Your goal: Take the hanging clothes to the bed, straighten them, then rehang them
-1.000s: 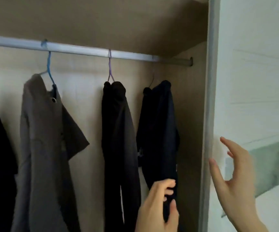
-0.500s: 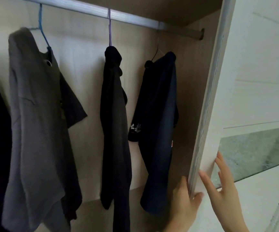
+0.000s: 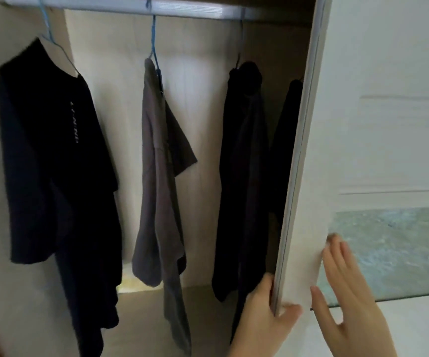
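Observation:
Several garments hang from a metal rail (image 3: 182, 9) inside a wardrobe. A black T-shirt (image 3: 54, 161) hangs at the left, a grey T-shirt (image 3: 159, 176) in the middle on a blue hanger, a black garment (image 3: 241, 176) to its right. A fourth dark garment (image 3: 284, 150) is half hidden behind the sliding door (image 3: 308, 176). My left hand (image 3: 265, 318) grips the door's front edge, thumb on the outer face. My right hand (image 3: 347, 295) lies flat and spread against the door's outer face.
The white sliding door has a greenish frosted glass panel (image 3: 401, 248) at the right. The wardrobe's light wood back panel (image 3: 203, 124) shows between the clothes, and its floor (image 3: 203, 318) lies below them.
The door has slid left and now covers part of the rightmost dark garment. My left hand let go of that garment and took the door's edge. The view has shifted left, showing the black T-shirt.

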`<action>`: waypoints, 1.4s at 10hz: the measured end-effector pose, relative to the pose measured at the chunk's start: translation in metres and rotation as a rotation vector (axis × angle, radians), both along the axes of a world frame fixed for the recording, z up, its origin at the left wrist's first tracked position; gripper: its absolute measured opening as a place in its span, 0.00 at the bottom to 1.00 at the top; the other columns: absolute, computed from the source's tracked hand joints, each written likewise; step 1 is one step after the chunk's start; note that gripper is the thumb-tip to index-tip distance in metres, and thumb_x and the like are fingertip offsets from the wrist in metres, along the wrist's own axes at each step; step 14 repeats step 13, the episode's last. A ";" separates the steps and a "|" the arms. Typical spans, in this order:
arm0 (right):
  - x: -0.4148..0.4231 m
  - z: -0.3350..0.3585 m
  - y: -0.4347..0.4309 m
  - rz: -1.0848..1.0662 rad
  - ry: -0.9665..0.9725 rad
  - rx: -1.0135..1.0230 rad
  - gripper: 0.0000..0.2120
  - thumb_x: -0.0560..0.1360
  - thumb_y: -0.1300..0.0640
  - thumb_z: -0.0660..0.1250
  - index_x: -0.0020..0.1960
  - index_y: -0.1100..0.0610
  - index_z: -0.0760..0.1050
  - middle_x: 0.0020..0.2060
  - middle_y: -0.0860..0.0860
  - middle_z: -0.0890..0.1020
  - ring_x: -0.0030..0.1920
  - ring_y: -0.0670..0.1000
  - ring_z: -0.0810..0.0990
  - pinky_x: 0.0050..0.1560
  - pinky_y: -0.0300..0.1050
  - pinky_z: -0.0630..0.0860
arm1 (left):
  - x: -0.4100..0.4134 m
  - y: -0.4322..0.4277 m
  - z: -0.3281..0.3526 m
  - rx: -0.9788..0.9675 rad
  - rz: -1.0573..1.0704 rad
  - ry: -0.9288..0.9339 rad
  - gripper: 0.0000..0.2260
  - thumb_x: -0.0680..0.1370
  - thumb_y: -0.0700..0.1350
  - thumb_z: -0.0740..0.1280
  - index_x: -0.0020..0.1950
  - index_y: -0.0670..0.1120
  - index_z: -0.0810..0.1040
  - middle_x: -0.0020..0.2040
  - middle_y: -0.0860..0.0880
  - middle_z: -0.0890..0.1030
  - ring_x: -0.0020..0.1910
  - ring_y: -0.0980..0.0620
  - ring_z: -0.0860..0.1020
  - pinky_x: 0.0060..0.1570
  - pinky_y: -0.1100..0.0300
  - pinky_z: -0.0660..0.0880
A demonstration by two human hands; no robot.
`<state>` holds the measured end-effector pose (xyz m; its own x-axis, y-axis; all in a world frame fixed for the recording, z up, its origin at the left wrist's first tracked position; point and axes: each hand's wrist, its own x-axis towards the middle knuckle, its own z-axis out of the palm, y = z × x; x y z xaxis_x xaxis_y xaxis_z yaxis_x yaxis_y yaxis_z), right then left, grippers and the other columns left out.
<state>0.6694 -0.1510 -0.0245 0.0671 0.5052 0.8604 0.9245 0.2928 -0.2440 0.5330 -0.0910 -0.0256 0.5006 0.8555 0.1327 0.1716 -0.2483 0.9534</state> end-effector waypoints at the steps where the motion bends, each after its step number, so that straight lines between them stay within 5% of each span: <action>1: -0.039 -0.012 0.021 0.033 -0.170 0.063 0.29 0.90 0.44 0.45 0.88 0.54 0.53 0.88 0.40 0.49 0.88 0.44 0.48 0.87 0.38 0.49 | -0.054 0.003 0.000 0.037 0.169 -0.041 0.18 0.62 0.55 0.72 0.48 0.65 0.70 0.48 0.61 0.82 0.49 0.68 0.79 0.51 0.69 0.76; 2: -0.078 -0.013 0.035 0.055 -0.264 0.102 0.25 0.89 0.50 0.45 0.83 0.57 0.63 0.86 0.52 0.61 0.88 0.46 0.48 0.86 0.45 0.54 | -0.095 0.002 0.001 0.085 0.337 -0.045 0.25 0.58 0.56 0.75 0.50 0.67 0.68 0.45 0.69 0.80 0.49 0.73 0.77 0.46 0.76 0.72; 3: -0.137 -0.011 0.052 0.084 -0.303 0.120 0.22 0.88 0.53 0.45 0.72 0.58 0.72 0.80 0.57 0.74 0.88 0.45 0.47 0.86 0.46 0.53 | -0.143 -0.006 0.010 0.042 0.633 -0.045 0.31 0.57 0.54 0.77 0.49 0.64 0.60 0.46 0.66 0.75 0.50 0.62 0.74 0.50 0.68 0.70; 4: -0.193 -0.008 0.067 0.097 -0.337 0.138 0.23 0.87 0.53 0.44 0.72 0.54 0.73 0.75 0.53 0.74 0.88 0.44 0.46 0.88 0.42 0.46 | -0.189 -0.013 -0.001 0.330 0.922 -0.057 0.37 0.52 0.57 0.73 0.57 0.72 0.61 0.52 0.69 0.73 0.52 0.66 0.74 0.51 0.72 0.73; 5: -0.228 -0.005 0.073 0.123 -0.340 0.153 0.23 0.88 0.53 0.43 0.72 0.54 0.73 0.77 0.51 0.77 0.88 0.44 0.46 0.88 0.41 0.45 | -0.217 -0.017 -0.013 0.809 1.162 0.275 0.31 0.63 0.55 0.68 0.65 0.51 0.66 0.62 0.52 0.70 0.58 0.55 0.72 0.63 0.77 0.62; 6: -0.268 -0.006 0.085 0.142 -0.360 0.185 0.24 0.88 0.54 0.42 0.74 0.54 0.73 0.77 0.49 0.73 0.88 0.46 0.49 0.88 0.41 0.45 | -0.256 -0.013 -0.013 1.074 1.200 0.653 0.18 0.77 0.49 0.57 0.65 0.44 0.69 0.66 0.44 0.74 0.70 0.46 0.64 0.67 0.57 0.62; 7: -0.300 -0.009 0.096 0.109 -0.412 0.211 0.26 0.89 0.54 0.41 0.83 0.56 0.64 0.86 0.51 0.61 0.88 0.48 0.42 0.88 0.45 0.43 | -0.287 -0.005 -0.013 1.015 1.192 0.847 0.18 0.81 0.48 0.51 0.68 0.43 0.66 0.65 0.45 0.72 0.76 0.51 0.51 0.69 0.54 0.58; 8: -0.337 -0.011 0.104 0.119 -0.418 0.208 0.25 0.88 0.55 0.40 0.77 0.55 0.69 0.76 0.48 0.71 0.88 0.50 0.41 0.88 0.46 0.42 | -0.317 -0.002 -0.016 0.919 1.256 0.930 0.19 0.82 0.48 0.45 0.68 0.43 0.65 0.70 0.46 0.67 0.77 0.53 0.48 0.72 0.55 0.52; 10: -0.383 -0.016 0.115 0.154 -0.390 0.251 0.25 0.88 0.56 0.39 0.74 0.55 0.71 0.77 0.52 0.70 0.89 0.53 0.41 0.89 0.49 0.40 | -0.354 0.005 -0.024 0.958 1.359 1.035 0.20 0.81 0.51 0.48 0.68 0.42 0.66 0.66 0.44 0.72 0.77 0.53 0.49 0.71 0.53 0.55; 12: -0.406 -0.017 0.121 0.308 -0.390 0.254 0.23 0.88 0.54 0.44 0.70 0.51 0.75 0.72 0.45 0.82 0.82 0.52 0.60 0.89 0.48 0.45 | -0.370 0.010 -0.030 0.951 1.403 1.022 0.23 0.80 0.54 0.50 0.59 0.44 0.80 0.68 0.49 0.72 0.74 0.49 0.55 0.72 0.50 0.53; 13: -0.412 -0.005 0.109 0.458 -0.253 0.216 0.28 0.89 0.54 0.43 0.62 0.44 0.84 0.58 0.40 0.90 0.70 0.45 0.76 0.82 0.41 0.59 | -0.376 0.016 -0.031 1.002 1.449 0.937 0.23 0.80 0.53 0.48 0.70 0.46 0.69 0.77 0.55 0.53 0.77 0.52 0.50 0.74 0.51 0.51; 14: -0.412 -0.005 0.109 0.458 -0.253 0.216 0.28 0.89 0.54 0.43 0.62 0.44 0.84 0.58 0.40 0.90 0.70 0.45 0.76 0.82 0.41 0.59 | -0.376 0.016 -0.031 1.002 1.449 0.937 0.23 0.80 0.53 0.48 0.70 0.46 0.69 0.77 0.55 0.53 0.77 0.52 0.50 0.74 0.51 0.51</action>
